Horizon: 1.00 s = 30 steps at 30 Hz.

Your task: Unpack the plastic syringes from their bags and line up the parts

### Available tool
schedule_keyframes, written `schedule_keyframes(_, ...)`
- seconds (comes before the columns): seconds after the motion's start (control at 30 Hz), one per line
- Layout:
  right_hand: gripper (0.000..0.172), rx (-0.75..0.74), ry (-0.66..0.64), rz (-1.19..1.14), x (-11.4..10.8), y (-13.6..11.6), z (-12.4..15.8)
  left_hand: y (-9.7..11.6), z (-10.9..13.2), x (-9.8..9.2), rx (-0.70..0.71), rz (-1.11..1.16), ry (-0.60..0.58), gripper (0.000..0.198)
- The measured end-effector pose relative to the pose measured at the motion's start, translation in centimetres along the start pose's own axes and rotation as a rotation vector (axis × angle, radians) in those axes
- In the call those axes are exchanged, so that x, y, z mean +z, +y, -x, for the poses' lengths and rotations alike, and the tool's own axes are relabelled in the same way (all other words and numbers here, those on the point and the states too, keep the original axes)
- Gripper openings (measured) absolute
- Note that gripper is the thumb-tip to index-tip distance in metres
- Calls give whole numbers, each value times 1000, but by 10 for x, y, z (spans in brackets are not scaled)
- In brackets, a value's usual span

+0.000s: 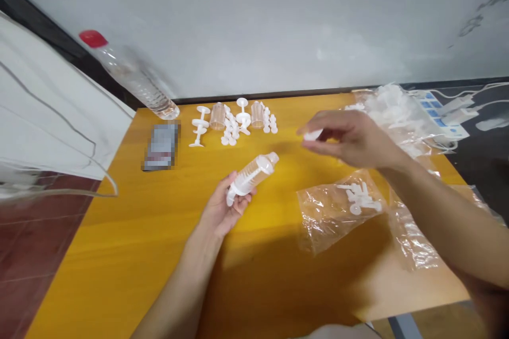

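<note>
My left hand [228,204] is wrapped round the lower end of a clear, syringe-like plastic cylinder [254,174] with scale marks and a white flanged base. The cylinder tilts up to the right above the table. To its right, my right hand [345,135] pinches a small white plastic piece [313,135] between thumb and fingers, apart from the cylinder. Beneath the right forearm lies a clear plastic bag [322,212] with several white parts [360,198] in it. Toward the back stand two clear barrels [218,116], among white plungers [200,130] and small white discs [229,135].
A water bottle [139,79] with a red cap leans at the back left, near a blurred phone-like object [161,145]. More plastic bags [392,111] and a power strip [437,114] with cables lie at the right. A grey board [254,26] rises behind the yellow table [131,233].
</note>
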State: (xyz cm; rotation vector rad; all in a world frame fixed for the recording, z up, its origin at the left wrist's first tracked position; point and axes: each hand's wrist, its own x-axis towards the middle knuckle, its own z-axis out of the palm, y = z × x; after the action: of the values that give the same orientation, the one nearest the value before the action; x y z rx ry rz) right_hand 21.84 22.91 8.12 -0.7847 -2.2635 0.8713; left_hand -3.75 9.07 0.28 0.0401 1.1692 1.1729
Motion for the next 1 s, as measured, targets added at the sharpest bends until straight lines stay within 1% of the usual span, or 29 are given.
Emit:
schedule_keyframes(0.03,31,80,60,80,-6,14,-11,-1,-3,-3,83,16,-33,18)
schedule_keyframes(0.1,26,291,145,284,-13,52,-40,-6,-7,-8,232,7,-94,33)
schedule_keyframes(0.13,25,382,142,366,-14,74,-57,-9,-9,-9,276,-15,-115,42)
schedule_keyframes(0.2,25,498,93,438,-10,116,-88,-17,-11,-10,305,-73,-142,52)
schedule_keyframes(0.27,22,607,87,479,-1,149,-114,-23,-12,-9,305,-113,-136,55)
schedule_keyframes(0.3,20,648,97,482,3,161,-123,-25,-12,-8,304,-127,-127,56)
schedule_keyframes(0.37,21,688,124,471,12,177,-135,-27,-12,-8,300,-150,-115,56)
schedule_keyframes(0.47,22,670,128,421,21,186,-141,-27,-12,-7,291,-175,-129,54)
schedule_keyframes(0.53,24,655,142,371,24,186,-142,-27,-13,-7,290,-181,-131,55)
schedule_keyframes(0.63,41,658,200,302,20,178,-136,-24,-13,-8,325,-177,-112,55)
schedule_keyframes(0.7,50,643,237,279,13,163,-124,-18,-13,-5,394,-136,-66,54)
schedule_keyframes(0.77,47,595,214,189,6,139,-104,-8,-16,3,488,-66,-12,51)
schedule_keyframes(0.83,48,528,94,-21,4,106,-80,4,-22,20,579,-20,-24,50)
schedule_keyframes(0.9,53,456,-72,-289,11,72,-59,15,-30,45,658,-33,-106,52)
schedule_keyframes(0.93,55,420,-122,-411,16,56,-51,19,-34,59,691,-60,-152,53)
schedule_keyframes(0.97,55,388,-137,-517,22,43,-47,21,-38,72,719,-93,-188,55)
schedule_keyframes(1.0,55,361,-118,-602,27,33,-47,21,-40,83,739,-126,-210,56)
